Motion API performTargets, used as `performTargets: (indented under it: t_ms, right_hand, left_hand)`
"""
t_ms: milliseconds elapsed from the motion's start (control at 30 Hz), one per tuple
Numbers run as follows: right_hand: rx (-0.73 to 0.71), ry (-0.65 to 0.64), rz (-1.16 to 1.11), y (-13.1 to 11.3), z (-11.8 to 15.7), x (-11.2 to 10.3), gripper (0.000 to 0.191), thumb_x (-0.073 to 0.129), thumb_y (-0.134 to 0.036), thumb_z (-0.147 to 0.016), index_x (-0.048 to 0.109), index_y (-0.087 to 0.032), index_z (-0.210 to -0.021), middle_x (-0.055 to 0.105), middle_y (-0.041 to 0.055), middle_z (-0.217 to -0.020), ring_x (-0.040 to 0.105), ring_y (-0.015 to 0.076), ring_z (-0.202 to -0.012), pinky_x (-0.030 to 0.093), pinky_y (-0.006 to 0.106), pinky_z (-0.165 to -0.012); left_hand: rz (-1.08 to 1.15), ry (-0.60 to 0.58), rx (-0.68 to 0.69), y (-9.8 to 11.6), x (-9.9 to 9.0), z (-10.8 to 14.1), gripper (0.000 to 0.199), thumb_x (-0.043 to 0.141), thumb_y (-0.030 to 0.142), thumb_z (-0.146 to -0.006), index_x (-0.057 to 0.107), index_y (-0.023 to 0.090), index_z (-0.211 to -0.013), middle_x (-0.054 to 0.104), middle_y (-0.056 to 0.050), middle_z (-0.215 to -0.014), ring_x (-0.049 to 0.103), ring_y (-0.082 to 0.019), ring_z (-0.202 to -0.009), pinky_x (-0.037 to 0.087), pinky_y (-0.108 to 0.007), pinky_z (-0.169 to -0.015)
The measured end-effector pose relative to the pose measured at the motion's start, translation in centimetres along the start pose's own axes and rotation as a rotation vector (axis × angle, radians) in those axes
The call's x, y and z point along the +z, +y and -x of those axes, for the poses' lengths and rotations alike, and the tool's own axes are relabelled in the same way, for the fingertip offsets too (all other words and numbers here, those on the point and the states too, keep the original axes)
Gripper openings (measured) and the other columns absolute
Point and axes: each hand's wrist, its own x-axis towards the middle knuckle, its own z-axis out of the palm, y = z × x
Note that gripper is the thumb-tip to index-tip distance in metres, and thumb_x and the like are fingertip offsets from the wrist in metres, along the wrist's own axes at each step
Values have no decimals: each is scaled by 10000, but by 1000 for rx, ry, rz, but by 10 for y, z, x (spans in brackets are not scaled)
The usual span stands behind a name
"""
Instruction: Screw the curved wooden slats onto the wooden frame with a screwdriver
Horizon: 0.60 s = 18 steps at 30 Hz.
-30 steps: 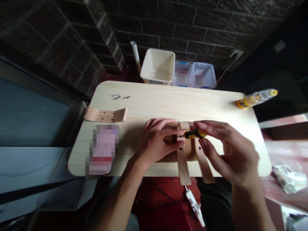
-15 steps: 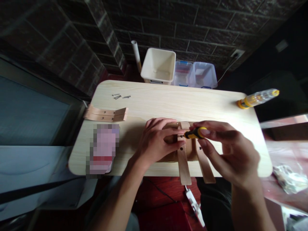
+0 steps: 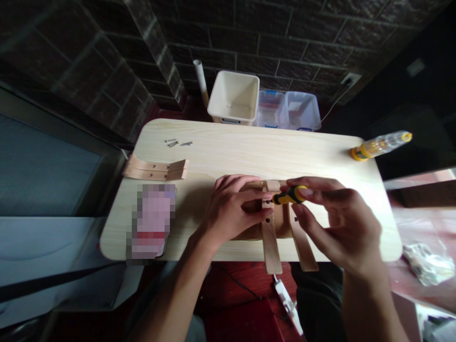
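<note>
A small yellow and black screwdriver point(image 3: 290, 194) is pinched in the fingers of my right hand point(image 3: 342, 218), its tip pointing left at a screw point(image 3: 268, 202) in the nearer-left wooden strip point(image 3: 272, 249). With index finger and thumb on either side of that screw, my left hand point(image 3: 231, 209) holds the strip against a brown block point(image 3: 281, 223), other fingers over its far side. A second wooden strip point(image 3: 304, 249) lies across the block further right, partly behind my right hand. Both strips stick out past the table's front edge.
On the table point(image 3: 249, 149) lie several loose screws point(image 3: 173, 142), a pair of curved wooden pieces point(image 3: 156, 170) and a blurred-out pink item point(image 3: 153, 218). A clear-topped screwdriver case point(image 3: 381, 145) stands at the right. Bins point(image 3: 233, 95) sit behind the table.
The view has shifted very slightly. The screwdriver's handle looks turned a little in my right fingers; my left hand keeps its place.
</note>
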Motion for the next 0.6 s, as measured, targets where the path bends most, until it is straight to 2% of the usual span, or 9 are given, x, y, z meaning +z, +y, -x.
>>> performTargets:
  t_ms: [133,300,433,600]
  right_hand:
    - [7,-1,-17,-4,0,1,576,698,58,-910,681,-293,-1367,727,48,-1408,728,253,-1332,648,427,-1086]
    - [-24,-19,22,-4,-1,-1,606,702,82,-900,677,-301,-1369,743,29,-1348,745,215,-1278,648,366,-1041]
    - [-31,-7,31,-2,-2,-1,596,716,71,-899,682,-309,-1358,741,24,-1327,743,213,-1267,648,370,-1038]
    - [-6,-25,22,-4,-2,1,610,692,65,-914,672,-295,-1406,722,51,-1402,725,242,-1331,643,404,-1080]
  left_hand:
    - [-7,-4,-1,0,0,1,260,887,486,-898,846,386,-1135,788,6,-1342,693,-263,-1279,468,-479,-1126]
    - [-11,-3,-2,0,0,1,247,894,475,-893,850,382,-1118,792,3,-1331,697,-264,-1268,474,-479,-1117]
    - [-15,14,4,0,0,1,243,896,463,-892,849,380,-1116,794,4,-1320,701,-261,-1260,478,-477,-1114]
    - [-11,-3,-3,0,0,1,243,891,474,-895,849,378,-1114,791,6,-1334,698,-266,-1271,477,-483,-1119]
